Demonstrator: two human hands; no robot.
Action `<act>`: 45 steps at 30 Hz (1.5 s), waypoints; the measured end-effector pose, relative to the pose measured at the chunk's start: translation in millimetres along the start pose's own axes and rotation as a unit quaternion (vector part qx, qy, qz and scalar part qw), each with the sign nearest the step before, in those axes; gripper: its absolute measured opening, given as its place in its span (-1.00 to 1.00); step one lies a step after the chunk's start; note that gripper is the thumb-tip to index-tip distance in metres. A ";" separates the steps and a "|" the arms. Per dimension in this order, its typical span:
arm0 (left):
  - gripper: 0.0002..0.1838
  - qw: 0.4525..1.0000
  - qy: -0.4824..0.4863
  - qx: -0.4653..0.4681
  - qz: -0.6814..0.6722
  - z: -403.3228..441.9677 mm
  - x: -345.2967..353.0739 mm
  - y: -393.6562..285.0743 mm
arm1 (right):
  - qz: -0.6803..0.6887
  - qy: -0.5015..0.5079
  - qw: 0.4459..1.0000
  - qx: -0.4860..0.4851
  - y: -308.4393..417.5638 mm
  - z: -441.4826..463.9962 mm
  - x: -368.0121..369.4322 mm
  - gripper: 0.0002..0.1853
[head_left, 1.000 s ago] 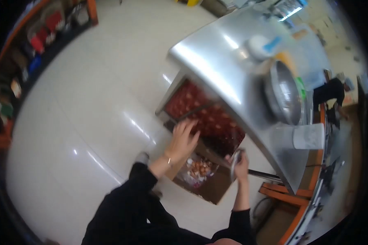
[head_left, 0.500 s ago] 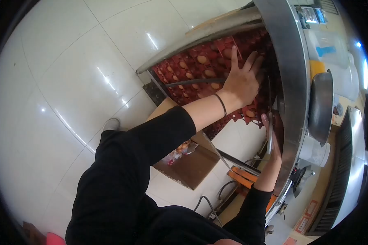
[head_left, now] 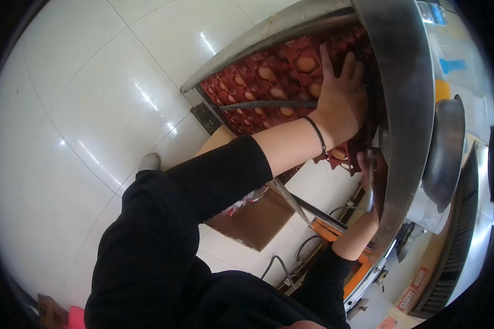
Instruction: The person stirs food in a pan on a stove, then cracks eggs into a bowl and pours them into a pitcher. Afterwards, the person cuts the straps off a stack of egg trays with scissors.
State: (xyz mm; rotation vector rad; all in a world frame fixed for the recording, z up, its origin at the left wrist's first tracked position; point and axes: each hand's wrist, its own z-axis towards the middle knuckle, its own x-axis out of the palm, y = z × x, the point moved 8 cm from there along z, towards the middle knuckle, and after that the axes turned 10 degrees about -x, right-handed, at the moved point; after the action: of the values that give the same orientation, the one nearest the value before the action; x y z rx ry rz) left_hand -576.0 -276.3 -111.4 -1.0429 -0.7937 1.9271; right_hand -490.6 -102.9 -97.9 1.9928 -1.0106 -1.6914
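Note:
Under the steel table (head_left: 405, 104), my left hand (head_left: 343, 101) reaches over stacked red egg trays (head_left: 258, 77), its fingers spread against the upper trays near the table's underside. Brown eggs (head_left: 306, 64) show in the tray cells. A dark band circles my left wrist. Lower and to the right, my right hand (head_left: 376, 172) grips a thin-rimmed metal dish (head_left: 370, 183), seen edge-on; the table edge partly shades this hand.
Below the trays an open cardboard box (head_left: 255, 219) stands on the tiled floor (head_left: 93, 109). On the tabletop are a metal bowl (head_left: 445, 153) and a white tub (head_left: 427, 211). Metal bars of the table frame (head_left: 291, 200) and cables (head_left: 280, 262) lie near my right arm.
Both hands have moved from in front of the table to beneath it. My left hand went up and right onto the trays, and the view has come closer to them.

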 end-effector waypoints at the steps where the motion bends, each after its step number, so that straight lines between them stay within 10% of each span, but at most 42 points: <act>1: -0.71 1.000 -0.009 0.003 -0.018 0.3 -2.2 -0.1 | -0.006 0.000 1.000 -0.003 -0.2 1.8 -1.4 -0.62; 22: -0.67 0.998 -0.029 0.001 -0.060 -12.3 -5.9 12.3 | -0.109 0.068 0.987 -0.094 21.3 9.1 5.8 -0.60; 32: -0.70 0.997 -0.040 -0.009 -0.059 -11.8 -8.4 12.1 | -0.090 0.025 0.991 0.091 -47.4 13.5 -28.4 -0.67; 38: -0.73 0.998 -0.035 -0.009 -0.060 -13.4 -6.4 13.3 | -0.098 0.051 0.994 -0.011 -10.9 14.6 -10.3 -0.63; 41: -0.75 0.997 -0.042 -0.002 -0.067 -12.2 -7.8 13.3 | -0.218 -0.197 0.956 0.003 12.3 21.5 7.1 -0.61; 45: -0.78 0.997 -0.030 -0.007 -0.077 -12.5 -7.9 15.0 | -0.187 -0.122 0.974 -0.041 25.3 31.1 17.3 -0.58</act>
State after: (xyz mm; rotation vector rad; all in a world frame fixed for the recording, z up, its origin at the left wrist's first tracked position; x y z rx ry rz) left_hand -567.4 -288.5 -126.2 -0.9071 -0.8965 1.8309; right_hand -527.2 -126.7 -100.9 2.0523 -0.6478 -2.1810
